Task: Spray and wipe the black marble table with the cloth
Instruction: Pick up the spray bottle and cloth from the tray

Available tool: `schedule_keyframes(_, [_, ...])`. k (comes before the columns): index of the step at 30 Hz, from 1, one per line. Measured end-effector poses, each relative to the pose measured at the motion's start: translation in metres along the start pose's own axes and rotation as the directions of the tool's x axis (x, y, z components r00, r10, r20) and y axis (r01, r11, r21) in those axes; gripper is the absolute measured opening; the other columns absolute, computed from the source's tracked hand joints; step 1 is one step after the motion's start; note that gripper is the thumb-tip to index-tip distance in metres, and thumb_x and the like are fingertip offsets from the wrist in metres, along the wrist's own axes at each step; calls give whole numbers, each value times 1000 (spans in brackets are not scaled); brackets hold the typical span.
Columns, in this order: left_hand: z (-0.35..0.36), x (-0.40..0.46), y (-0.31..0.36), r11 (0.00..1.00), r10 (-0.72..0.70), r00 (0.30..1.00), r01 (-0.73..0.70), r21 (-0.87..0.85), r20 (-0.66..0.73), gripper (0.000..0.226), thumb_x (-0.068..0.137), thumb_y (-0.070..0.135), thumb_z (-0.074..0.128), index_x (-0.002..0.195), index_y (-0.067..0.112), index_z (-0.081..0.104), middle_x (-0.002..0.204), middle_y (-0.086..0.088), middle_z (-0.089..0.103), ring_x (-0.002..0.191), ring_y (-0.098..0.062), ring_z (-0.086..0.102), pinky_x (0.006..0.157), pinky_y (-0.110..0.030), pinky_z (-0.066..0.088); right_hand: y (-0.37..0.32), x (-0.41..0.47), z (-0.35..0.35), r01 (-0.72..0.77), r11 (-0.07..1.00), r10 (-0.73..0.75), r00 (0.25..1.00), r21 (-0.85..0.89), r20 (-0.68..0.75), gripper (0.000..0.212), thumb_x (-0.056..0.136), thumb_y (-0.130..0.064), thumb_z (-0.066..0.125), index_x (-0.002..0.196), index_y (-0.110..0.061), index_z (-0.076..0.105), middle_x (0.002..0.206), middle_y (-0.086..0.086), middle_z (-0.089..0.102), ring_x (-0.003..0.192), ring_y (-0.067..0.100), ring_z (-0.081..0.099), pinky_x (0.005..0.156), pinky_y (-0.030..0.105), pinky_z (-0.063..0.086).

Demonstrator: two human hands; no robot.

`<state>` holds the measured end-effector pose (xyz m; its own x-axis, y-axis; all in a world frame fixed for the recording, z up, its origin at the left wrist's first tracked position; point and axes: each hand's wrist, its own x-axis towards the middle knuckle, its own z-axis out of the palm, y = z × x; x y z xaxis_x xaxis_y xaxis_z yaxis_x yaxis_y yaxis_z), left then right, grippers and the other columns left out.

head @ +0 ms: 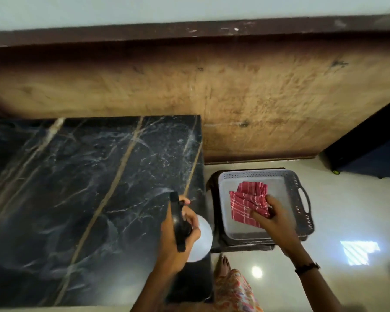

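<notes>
The black marble table (pixel 77 188) with white and tan veins fills the left half of the view; fine droplets speckle its far right part. My left hand (pixel 178 235) grips a spray bottle (pixel 200 239) with a black trigger head and a white body, held over the table's right edge. To the right, my right hand (pixel 273 217) pinches a folded red cloth with white stripes (pixel 245 199), which lies in a grey perforated tray (pixel 297 192).
The tray rests on a dark stool (pixel 214 210) on a glossy pale floor (pixel 347 221). A brown wooden panel (pixel 257 97) runs behind the table. A dark blue object (pixel 374 149) stands at the right. My bare foot (pixel 222 264) and patterned garment show below.
</notes>
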<state>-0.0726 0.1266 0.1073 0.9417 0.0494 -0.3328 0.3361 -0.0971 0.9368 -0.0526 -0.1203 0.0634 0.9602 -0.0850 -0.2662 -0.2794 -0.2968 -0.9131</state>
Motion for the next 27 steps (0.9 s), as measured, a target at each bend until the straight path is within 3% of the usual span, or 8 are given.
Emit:
schedule_keyframes(2, [-40,-16,-6,1000,9,1000,-8,20,-26,28,78,-7,62,100,8,54,73,20,69,60,5,59,58,-7,46,-20,-18,42,45,998,-43,996,-36,77,33,75,-26,72,103,-33,57,109,-5,62,96,8,63,84,25,54])
schedule_keyframes(6, [-142,-53,-34,994,38,980,-57,-90,-197,40,76,-16,52,112,2,54,82,-22,54,52,-22,42,51,-20,44,-45,-53,158,158,984,-133,960,-84,248,43,63,-52,79,91,-23,63,120,-16,59,111,5,58,94,22,46])
schedule_keyframes(10, [-231,-87,-65,999,-4,959,-6,-32,-285,49,67,-3,57,108,22,57,94,5,66,55,-23,44,54,-41,42,-58,-73,271,218,972,-169,911,-92,377,34,52,-45,77,68,-28,52,124,-24,56,120,-3,50,97,18,39])
schedule_keyframes(13, [-286,-109,-81,994,-108,921,102,-36,-374,45,64,-1,60,102,22,59,64,3,58,58,-22,47,54,-33,43,-75,-81,342,212,975,-155,864,-66,478,33,53,-45,78,68,-30,53,127,-10,55,118,2,51,98,22,41])
schedule_keyframes(17, [-333,-134,-92,991,-128,875,132,-23,-467,40,58,6,59,97,19,58,62,2,48,58,-21,46,55,-35,44,-106,-81,424,60,995,-10,839,-74,544,27,69,-10,82,70,-20,57,116,-6,61,108,10,58,88,25,46])
schedule_keyframes(21, [-359,-142,-99,990,-134,851,143,-21,-508,40,67,-9,60,92,22,55,64,-8,43,58,-27,43,52,-35,43,-143,-77,477,-73,994,14,830,84,558,20,76,0,74,84,-13,60,87,3,66,79,15,63,67,24,52])
schedule_keyframes(25, [-369,-139,-109,985,-144,858,172,10,-493,49,70,-16,59,98,24,55,68,-5,49,59,-22,48,50,-23,44,-148,-65,498,-268,919,68,829,289,555,36,84,3,65,115,-12,53,107,4,64,88,12,65,67,22,54])
schedule_keyframes(27, [-372,-136,-111,980,-159,875,197,36,-458,41,71,-11,61,101,15,56,71,-1,51,59,-21,49,54,-22,44,-133,-59,499,-224,958,106,860,181,499,41,84,-3,68,118,-16,47,111,2,61,90,10,63,67,17,52])
